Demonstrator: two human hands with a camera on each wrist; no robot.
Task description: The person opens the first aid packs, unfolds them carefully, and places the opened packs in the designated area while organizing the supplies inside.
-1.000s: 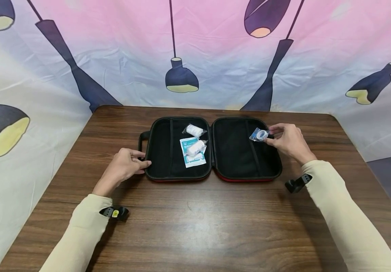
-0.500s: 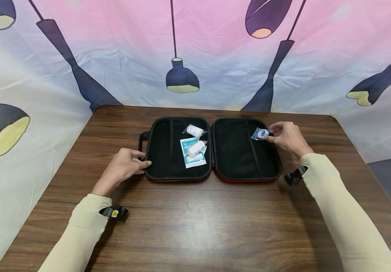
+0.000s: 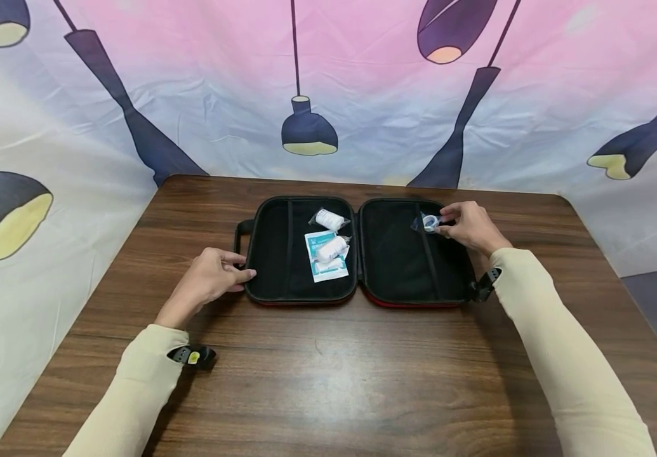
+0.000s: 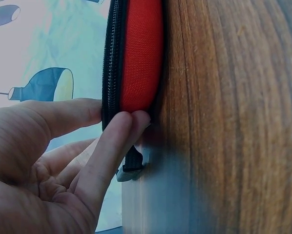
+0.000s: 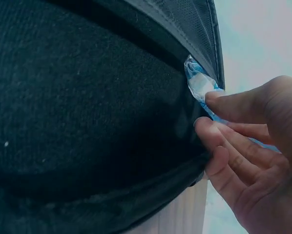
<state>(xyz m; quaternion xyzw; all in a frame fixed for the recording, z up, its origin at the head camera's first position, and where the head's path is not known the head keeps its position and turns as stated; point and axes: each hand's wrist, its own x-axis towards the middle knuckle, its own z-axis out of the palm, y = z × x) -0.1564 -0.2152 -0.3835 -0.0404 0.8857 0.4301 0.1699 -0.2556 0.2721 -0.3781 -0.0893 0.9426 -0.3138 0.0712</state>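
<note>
Pinched in the right grip [image 3: 473, 226], nearly closed between thumb and fingertips: a small blue-and-clear packet [image 3: 430, 223] with a white ring inside, held at the dark band [image 3: 430, 263] across the right half of a case [image 3: 388, 251] spread flat on a wood-grained counter [image 3: 328, 368]. Under the band or over it: impossible to tell. Probably best done low and flat: ease the packet along the lining, leading end first, pinching only the trailing end to spare the wrap, and release only with the packet lying level. At the opposite end, near the handle [image 3: 244, 225]: the left grip [image 3: 208, 277], lightly closed on the case's rim, thumb on the zip [image 4: 113, 63], fingertips against the red side [image 4: 142, 58]. Reaching in from the right: a pale-sleeved forearm [image 3: 562, 343], with the grip angled inward over the back corner, thumb nearly straight, other fingers loosely bent.
</note>
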